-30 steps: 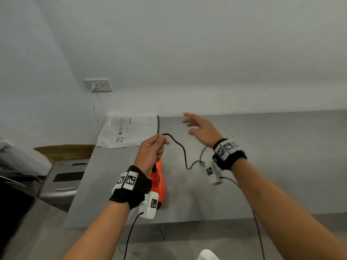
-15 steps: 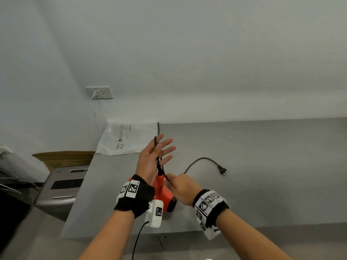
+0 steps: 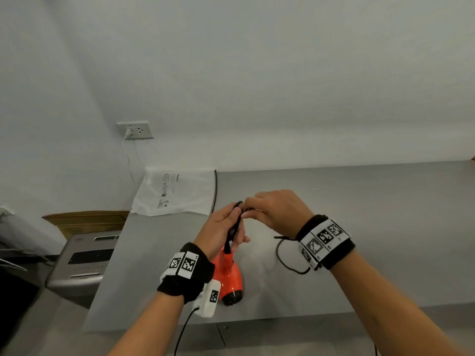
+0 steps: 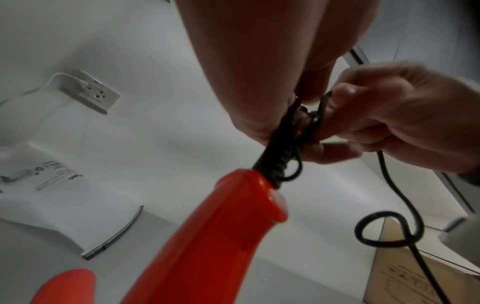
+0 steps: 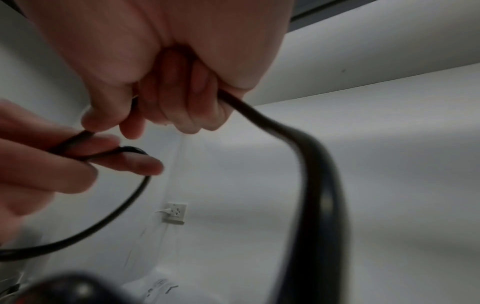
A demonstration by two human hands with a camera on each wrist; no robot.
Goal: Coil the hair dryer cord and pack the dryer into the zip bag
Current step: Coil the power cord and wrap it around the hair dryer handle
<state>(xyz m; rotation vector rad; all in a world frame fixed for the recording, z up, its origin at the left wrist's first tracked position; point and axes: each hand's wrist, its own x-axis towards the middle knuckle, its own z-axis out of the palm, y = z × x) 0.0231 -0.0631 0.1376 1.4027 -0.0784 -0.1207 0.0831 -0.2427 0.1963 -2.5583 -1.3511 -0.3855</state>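
Note:
An orange hair dryer [image 3: 230,274] hangs just above the grey table [image 3: 372,227], its handle [image 4: 213,236] pointing up into my left hand [image 3: 221,224]. That hand holds loops of the black cord [image 4: 284,142] just above the handle. My right hand [image 3: 277,209] grips the cord [image 5: 322,185] in curled fingers and lays it over the left fingers [image 5: 52,164]. A slack loop of cord [image 3: 282,260] hangs under my right wrist. The white zip bag [image 3: 177,192] lies flat at the table's far left corner, with its dark zip edge towards the hands.
A wall outlet [image 3: 135,129] with a white cable plugged in is above the bag. A grey appliance [image 3: 84,263] and a cardboard box [image 3: 84,219] stand left of and below the table. The table's front edge [image 3: 231,322] is close to me.
My right hand has risen from beside the dryer to the top of my left hand, bringing cord with it. The left fingers, spread before, now close on the loops. The loose cord has been pulled in.

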